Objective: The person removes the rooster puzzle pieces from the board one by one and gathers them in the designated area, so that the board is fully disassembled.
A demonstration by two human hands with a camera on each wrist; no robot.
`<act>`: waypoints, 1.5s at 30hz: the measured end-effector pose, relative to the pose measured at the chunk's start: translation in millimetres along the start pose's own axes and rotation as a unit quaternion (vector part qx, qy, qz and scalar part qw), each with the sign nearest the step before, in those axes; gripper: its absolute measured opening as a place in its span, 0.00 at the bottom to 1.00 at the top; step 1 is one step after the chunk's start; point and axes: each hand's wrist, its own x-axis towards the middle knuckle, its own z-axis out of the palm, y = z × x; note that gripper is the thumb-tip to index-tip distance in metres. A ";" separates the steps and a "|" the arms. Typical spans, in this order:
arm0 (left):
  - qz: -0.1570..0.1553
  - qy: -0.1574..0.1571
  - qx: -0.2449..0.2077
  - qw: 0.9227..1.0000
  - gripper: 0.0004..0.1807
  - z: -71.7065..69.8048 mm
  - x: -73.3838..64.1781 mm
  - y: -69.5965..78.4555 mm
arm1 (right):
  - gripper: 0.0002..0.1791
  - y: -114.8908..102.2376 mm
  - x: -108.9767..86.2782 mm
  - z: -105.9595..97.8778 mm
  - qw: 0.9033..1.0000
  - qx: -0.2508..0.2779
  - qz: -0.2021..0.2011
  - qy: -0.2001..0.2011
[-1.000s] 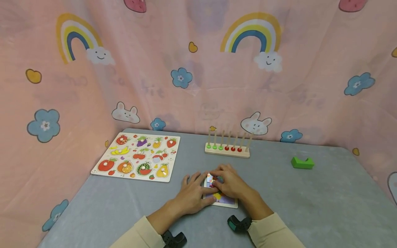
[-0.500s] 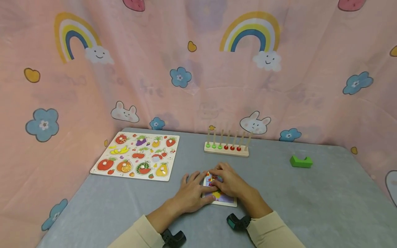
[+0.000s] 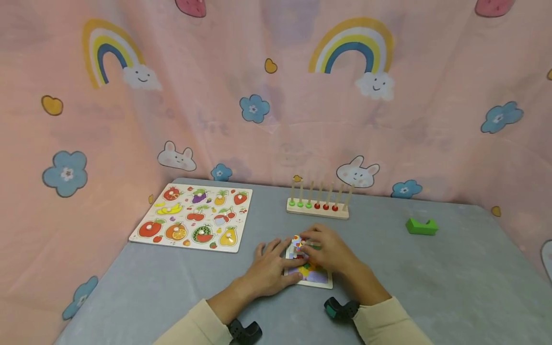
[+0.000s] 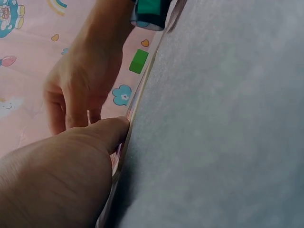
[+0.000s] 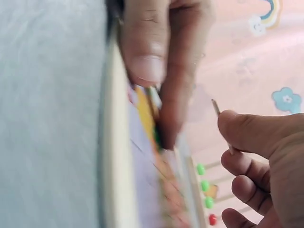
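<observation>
A small picture puzzle board with a pale wooden rim and a purple and yellow picture lies on the table. My left hand rests on its left side, fingers spread, the thumb along the near edge. Above the board's far part, my right hand pinches a thin flat puzzle piece between thumb and fingers. In the right wrist view this piece shows edge-on, apart from the board, its picture hidden. The left hand's thumb and a finger cover part of the board there.
A fruit knob puzzle lies at the back left. Behind the hands stands a wooden peg rack with green and red beads. A green notched block sits to the right. A pink patterned curtain hangs beyond the table.
My right hand has shifted slightly right and lifted from the board, the thin puzzle piece between its fingers. My left hand stays on the board. The head view has shifted slightly.
</observation>
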 end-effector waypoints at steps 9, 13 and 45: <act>-0.006 -0.002 -0.001 1.000 0.21 -1.4 1.0 0.8 | 0.17 -3.0 -20.5 -41.0 0.998 -0.007 0.033 0.047; -0.007 0.000 -0.007 1.000 0.21 -1.7 0.7 0.3 | 0.18 -1.7 -32.2 -57.3 0.997 -0.024 0.027 0.070; -0.002 0.004 -0.020 1.000 0.21 0.0 0.5 2.5 | 0.19 66.9 -106.9 -91.9 0.994 -0.026 0.033 0.101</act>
